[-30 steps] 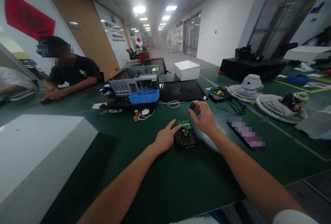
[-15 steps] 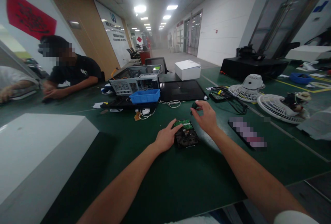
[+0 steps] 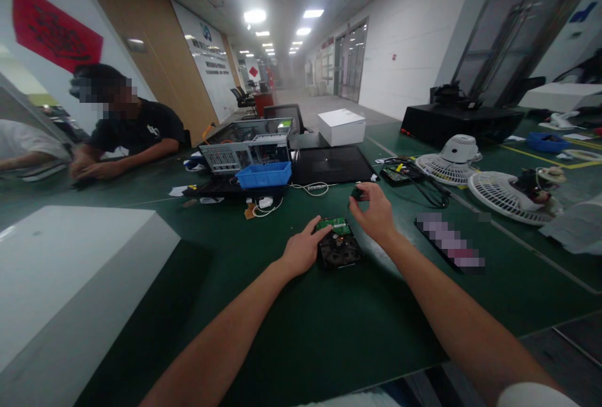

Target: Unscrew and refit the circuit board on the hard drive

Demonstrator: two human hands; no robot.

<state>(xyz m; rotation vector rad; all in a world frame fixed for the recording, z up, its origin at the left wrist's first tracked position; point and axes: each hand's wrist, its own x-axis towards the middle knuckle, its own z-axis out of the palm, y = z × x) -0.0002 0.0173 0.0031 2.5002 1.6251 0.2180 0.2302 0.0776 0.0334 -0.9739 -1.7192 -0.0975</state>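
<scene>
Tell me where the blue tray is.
In the head view, the blue tray sits left of centre, in front of the open computer case and left of the flat black panel.

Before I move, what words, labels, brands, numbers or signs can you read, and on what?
Nothing reads clearly.
White wall sign: lettering too blurred.
Red wall paper: black characters, too blurred.
Co-worker's black T-shirt: white print, unreadable.
Blue mark, far right: unreadable.
Hard drive: any print too small.
Phone: screen pixelated, unreadable.

Cannot read any text; see only blurred lettering (image 3: pixel 215 59) on far left wall sign (image 3: pixel 195 43), black strokes (image 3: pixel 55 29) on nearer red poster (image 3: pixel 78 32).
</scene>
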